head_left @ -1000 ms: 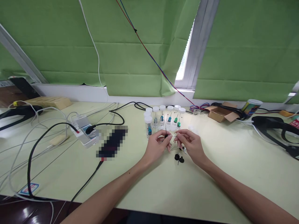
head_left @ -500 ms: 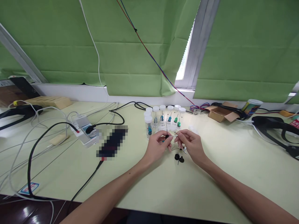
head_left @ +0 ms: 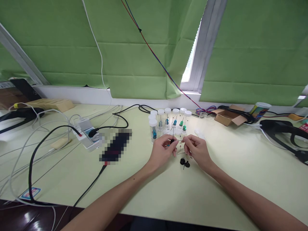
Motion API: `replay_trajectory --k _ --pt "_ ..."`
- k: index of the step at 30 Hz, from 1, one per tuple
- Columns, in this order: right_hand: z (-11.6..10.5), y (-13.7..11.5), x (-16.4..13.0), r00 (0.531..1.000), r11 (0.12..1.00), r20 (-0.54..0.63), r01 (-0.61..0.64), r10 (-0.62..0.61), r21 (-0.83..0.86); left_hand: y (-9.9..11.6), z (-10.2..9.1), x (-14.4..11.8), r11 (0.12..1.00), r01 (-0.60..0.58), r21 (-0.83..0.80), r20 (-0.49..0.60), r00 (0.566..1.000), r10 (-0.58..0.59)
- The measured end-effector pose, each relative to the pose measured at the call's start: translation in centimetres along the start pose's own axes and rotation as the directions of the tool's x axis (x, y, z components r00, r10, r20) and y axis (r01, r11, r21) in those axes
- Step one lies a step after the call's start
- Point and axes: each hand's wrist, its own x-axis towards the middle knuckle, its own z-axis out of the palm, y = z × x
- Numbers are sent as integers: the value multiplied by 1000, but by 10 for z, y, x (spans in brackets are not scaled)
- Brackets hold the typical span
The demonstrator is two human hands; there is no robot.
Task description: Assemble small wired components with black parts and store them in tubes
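Green blinds back the worktop (head_left: 216,179), where the left hand (head_left: 163,150) pinches a black needle (head_left: 172,140) and the right hand (head_left: 196,150), at 3 o'clock, pinches something too small to tell.

Sticker (head_left: 30,194) at the table's near left edge: I see a blue border and red marks; too small for me to read.
Can (head_left: 258,111) at the far right: I see a colourful printed wrap; no word legible.
Red item (head_left: 305,125) at the right border: I make out pale marks; unreadable.
Dark flat object (head_left: 115,146) by the power strip: pixelated; nothing readable.
Vials (head_left: 168,122): I find no labels.
Overall: I can read no text, brand or number.
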Motion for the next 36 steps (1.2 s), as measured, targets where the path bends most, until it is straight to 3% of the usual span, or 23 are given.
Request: replay_trajectory --k 10,16,36 --pt "0 0 -1 999 997 -5 36 -36 -67 -2 0 0 1000 -27 13 14 1000 27" --pt "1 -1 -2 999 995 -3 44 -44 -90 -2 -2 0 1000 14 8 25 1000 -14" --pt "1 -2 -3 991 991 -5 133 -133 -11 -8 -7 4 999 31 -26 27 999 -30"
